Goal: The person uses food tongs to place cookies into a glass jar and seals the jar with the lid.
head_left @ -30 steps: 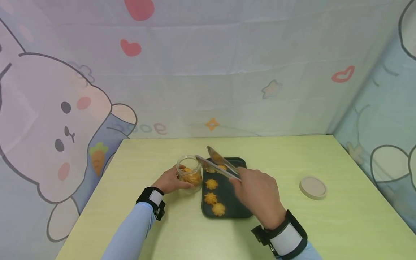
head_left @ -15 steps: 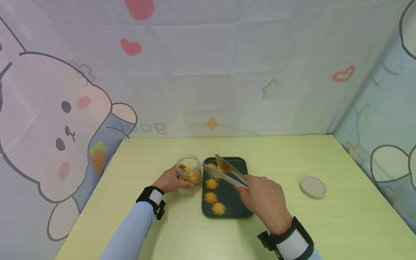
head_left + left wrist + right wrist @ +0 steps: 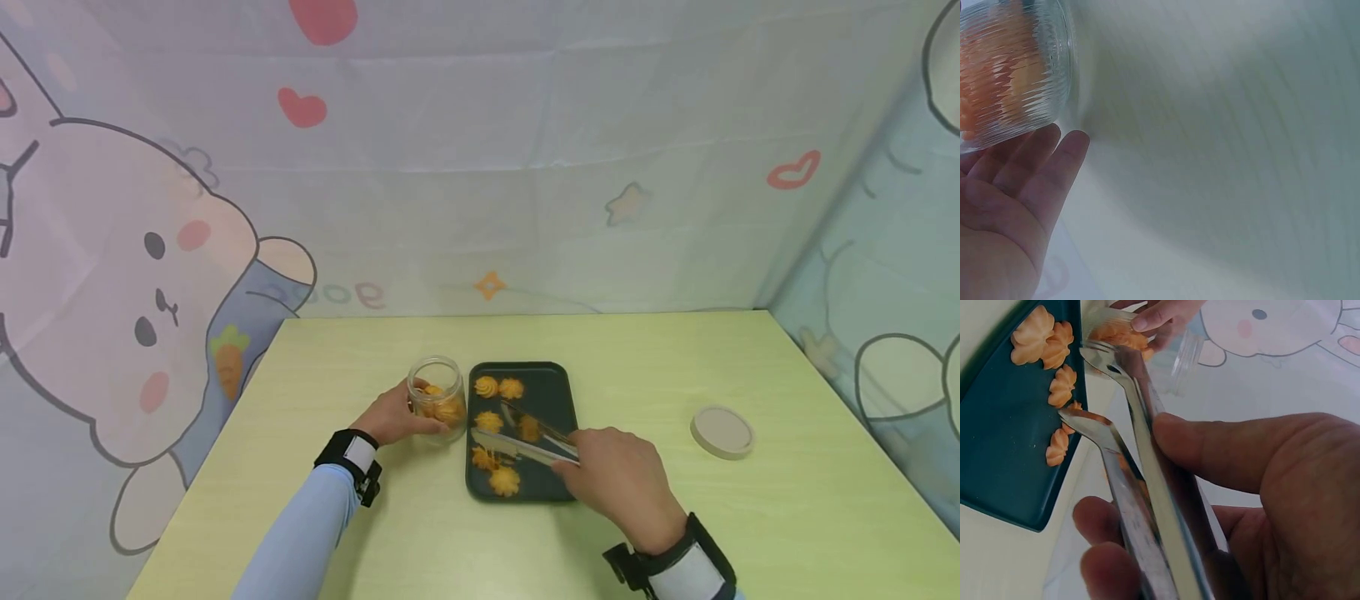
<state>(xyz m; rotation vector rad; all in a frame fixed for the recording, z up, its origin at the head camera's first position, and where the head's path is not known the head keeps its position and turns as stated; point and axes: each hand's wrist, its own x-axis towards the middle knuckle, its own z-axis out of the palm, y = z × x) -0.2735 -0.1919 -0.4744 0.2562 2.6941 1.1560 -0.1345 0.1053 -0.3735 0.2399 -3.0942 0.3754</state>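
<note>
In the head view my left hand [image 3: 393, 417] holds a clear glass jar [image 3: 437, 392] at its side, fingers behind and thumb in front. Piped, golden cookies [image 3: 997, 75] show through its ribbed wall in the left wrist view. My right hand [image 3: 615, 479] grips metal tongs [image 3: 525, 450], thumb on one arm and fingers on the other. The tongs' tips are spread apart over a dark green tray [image 3: 551, 383], close to its left-side cookies [image 3: 505, 481]. No cookie shows pinched between the tips. Several cookies lie along the tray's left side, partly covered by the tongs.
A round beige lid [image 3: 722, 432] lies on the light yellow table [image 3: 637, 358], right of the tray. The jar stands close beside the tray's left edge. A printed cloth backdrop [image 3: 450, 208] rises behind the table and along its sides.
My right hand has moved right and toward me, taking the tongs from near the jar's rim down over the middle of the tray. My left hand and the jar have stayed put.
</note>
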